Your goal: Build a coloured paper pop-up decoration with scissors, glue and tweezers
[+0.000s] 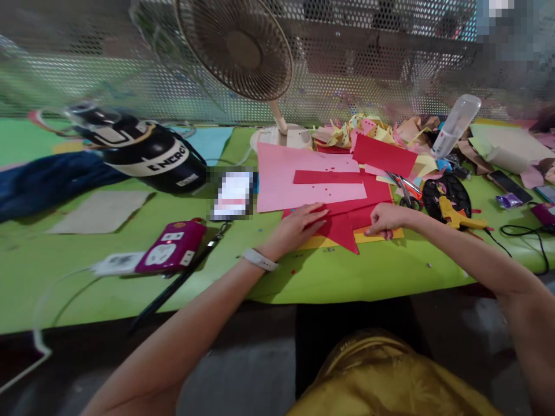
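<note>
My left hand (298, 230) lies with fingers stretched out on red paper, a grey band around its wrist. A pointed piece of red paper (343, 232) reaches from beside its fingertips toward the table's front edge. My right hand (387, 219) is closed, its fingers curled down over the right part of the red paper and an orange-yellow sheet (396, 233). Whatever its fingers hold, if anything, is hidden. Behind both hands is a pink sheet (277, 179) with a red strip (327, 177) across it. A red rectangle of paper (385, 155) rests farther back.
Scissors (407, 193), a black tray (446, 193) and a yellow glue gun (459, 216) lie to the right. A fan (245, 49), paper scraps (364, 130) and a clear bottle (457, 124) are behind. At left are a black bottle (160, 159), a phone (234, 193) and a purple power strip (173, 245).
</note>
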Available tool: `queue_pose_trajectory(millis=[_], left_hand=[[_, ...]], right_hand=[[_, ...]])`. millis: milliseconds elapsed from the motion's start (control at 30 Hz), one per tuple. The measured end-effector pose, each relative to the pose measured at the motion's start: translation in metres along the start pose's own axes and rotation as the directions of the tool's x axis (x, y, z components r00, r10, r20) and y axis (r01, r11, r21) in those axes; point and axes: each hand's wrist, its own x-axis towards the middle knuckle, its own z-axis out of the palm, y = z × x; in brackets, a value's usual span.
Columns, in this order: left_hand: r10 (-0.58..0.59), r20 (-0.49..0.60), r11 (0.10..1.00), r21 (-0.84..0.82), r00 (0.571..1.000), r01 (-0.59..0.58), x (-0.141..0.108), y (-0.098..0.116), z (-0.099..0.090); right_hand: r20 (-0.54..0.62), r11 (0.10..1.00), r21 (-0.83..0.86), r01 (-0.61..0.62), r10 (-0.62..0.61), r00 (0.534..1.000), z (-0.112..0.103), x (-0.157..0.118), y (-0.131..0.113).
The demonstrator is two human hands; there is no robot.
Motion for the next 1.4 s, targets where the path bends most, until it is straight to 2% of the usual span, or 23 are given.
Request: queue_pose_trajectory(millis=[100, 267, 333, 367, 433, 500, 567, 633, 767, 867, 900, 967, 1100, 1300, 1400], left_hand=[[0.0, 0.042, 1.0, 0.019, 0.999, -0.001, -0.001, 0.001, 0.005], [0.001, 0.055, 0.998, 0.057, 0.998, -0.005, 0.0, 0.006, 0.003], [0.003, 0.052, 0.998, 0.069, 0.999, -0.006, 0.0, 0.006, 0.003], [0.005, 0.049, 0.997, 0.075, 0.999, -0.008, 0.0, 0.006, 0.003], [0.01, 0.053, 0.996, 0.089, 0.999, -0.015, 0.0, 0.004, 0.005], [0.016, 0.059, 0.995, 0.1, 0.998, -0.022, 0.0, 0.003, 0.005], [0.025, 0.048, 0.993, 0.111, 0.999, -0.03, 0.0, 0.002, 0.005], [0.042, 0.019, 0.992, 0.118, 0.999, -0.043, 0.0, 0.004, 0.004], [0.074, -0.095, 0.997, 0.046, 0.993, -0.07, 0.0, 0.016, -0.003], [-0.011, -0.196, 0.996, -0.09, 0.981, -0.007, 0.001, 0.032, -0.01], [-0.05, -0.187, 0.989, -0.144, 0.981, 0.023, 0.001, 0.037, -0.012], [-0.122, -0.099, 0.961, -0.259, 0.988, 0.093, 0.003, 0.047, -0.014], [-0.249, 0.057, 0.9, -0.356, 0.967, 0.253, 0.007, 0.058, -0.012], [-0.362, 0.091, 0.829, -0.424, 0.928, 0.365, 0.015, 0.061, -0.006], [-0.371, 0.112, 0.822, -0.422, 0.922, 0.383, 0.019, 0.06, -0.006]], right_hand=[[0.036, 0.999, -0.038, -0.023, 0.024, 0.999, 0.01, -0.004, -0.002], [0.03, 0.999, -0.041, 0.008, -0.006, 1.0, 0.031, 0.006, -0.008], [-0.041, 0.996, -0.08, 0.047, -0.05, 0.998, 0.038, 0.009, -0.009], [-0.123, 0.989, -0.126, 0.073, -0.089, 0.988, 0.041, 0.01, -0.009], [-0.316, 0.96, -0.248, 0.13, -0.207, 0.926, 0.045, 0.009, -0.009], [-0.425, 0.914, -0.352, 0.202, -0.348, 0.835, 0.048, 0.009, -0.008], [-0.431, 0.871, -0.406, 0.276, -0.449, 0.783, 0.049, 0.011, -0.006], [-0.432, 0.855, -0.427, 0.294, -0.479, 0.764, 0.048, 0.014, -0.004], [-0.439, 0.887, -0.398, 0.233, -0.407, 0.801, 0.045, 0.024, -0.002], [-0.433, 0.907, -0.373, 0.193, -0.355, 0.829, 0.043, 0.029, -0.003], [-0.435, 0.913, -0.362, 0.185, -0.341, 0.833, 0.043, 0.03, -0.003], [-0.438, 0.927, -0.331, 0.173, -0.314, 0.842, 0.044, 0.03, -0.004], [-0.453, 0.95, -0.28, 0.141, -0.26, 0.853, 0.046, 0.028, -0.006], [-0.481, 0.957, -0.261, 0.125, -0.241, 0.843, 0.05, 0.03, -0.005], [-0.495, 0.955, -0.269, 0.125, -0.248, 0.833, 0.051, 0.032, -0.002]])
